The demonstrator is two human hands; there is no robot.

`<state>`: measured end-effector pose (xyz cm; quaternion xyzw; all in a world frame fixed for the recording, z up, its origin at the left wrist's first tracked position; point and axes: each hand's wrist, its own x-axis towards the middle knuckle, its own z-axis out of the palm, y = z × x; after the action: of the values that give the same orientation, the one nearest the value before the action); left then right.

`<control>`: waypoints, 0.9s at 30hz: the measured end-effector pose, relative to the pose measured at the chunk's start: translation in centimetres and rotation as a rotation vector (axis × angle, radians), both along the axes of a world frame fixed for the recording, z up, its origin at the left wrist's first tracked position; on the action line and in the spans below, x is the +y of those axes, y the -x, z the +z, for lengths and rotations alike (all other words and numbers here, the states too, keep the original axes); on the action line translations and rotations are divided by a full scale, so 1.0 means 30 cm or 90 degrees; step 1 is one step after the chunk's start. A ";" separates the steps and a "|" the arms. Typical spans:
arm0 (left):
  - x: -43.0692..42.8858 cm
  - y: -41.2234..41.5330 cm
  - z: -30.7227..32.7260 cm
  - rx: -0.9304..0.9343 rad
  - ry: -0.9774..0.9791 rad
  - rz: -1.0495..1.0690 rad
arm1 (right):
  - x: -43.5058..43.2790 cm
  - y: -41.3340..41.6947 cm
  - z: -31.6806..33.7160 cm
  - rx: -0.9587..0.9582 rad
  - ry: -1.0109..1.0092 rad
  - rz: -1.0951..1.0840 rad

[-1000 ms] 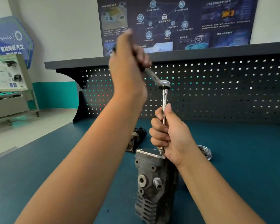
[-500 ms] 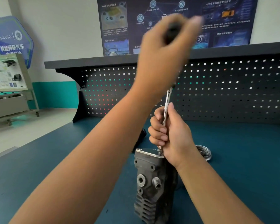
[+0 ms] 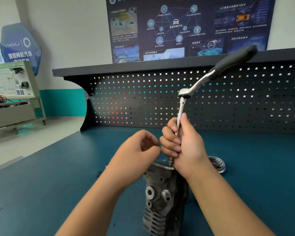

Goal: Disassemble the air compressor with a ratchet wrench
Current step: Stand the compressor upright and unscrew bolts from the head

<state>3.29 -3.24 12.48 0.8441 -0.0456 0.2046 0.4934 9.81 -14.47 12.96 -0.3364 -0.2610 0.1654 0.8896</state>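
Left hand [image 3: 140, 150] has come off the wrench handle and dropped beside the right hand; fingers loosely curled, nothing seen in them, fingertips just short of the right hand's knuckles.

Right hand [image 3: 184, 145]: fingers and thumb wrapped round the extension bar [image 3: 180, 114], gripping its lower half; thumb lying up along the bar.

Extension bar: bright metal, near upright, leaning slightly right at the top; lower end meets the top face of the air compressor [image 3: 160, 198], the joint partly hidden by the right hand.

Ratchet wrench [image 3: 201, 81]: head seated on the top of the bar; black handle pointing up and to the right, no hand on it.

Air compressor: grey cast housing, standing on end on the workbench [image 3: 49, 184], between the two forearms; hex plug and round port on the near face, ribbed slots below.

Metal ring [image 3: 217, 165]: lying on the blue bench top, just right of the right wrist.

Pegboard [image 3: 134, 103]: dark, perforated, at the back of the bench; poster [image 3: 186, 26] on the wall above.
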 end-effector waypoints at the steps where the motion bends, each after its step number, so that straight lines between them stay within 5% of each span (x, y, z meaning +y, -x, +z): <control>1: -0.002 0.006 -0.011 0.009 0.011 -0.024 | -0.002 0.000 0.000 0.003 -0.006 0.000; 27: -0.014 0.003 -0.059 -0.012 0.223 -0.045 | 0.001 0.004 -0.001 0.009 -0.142 -0.060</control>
<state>3.18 -3.67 10.71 0.7411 -0.0434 0.1997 0.6396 9.68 -14.46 12.93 -0.2458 -0.2555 0.0952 0.9302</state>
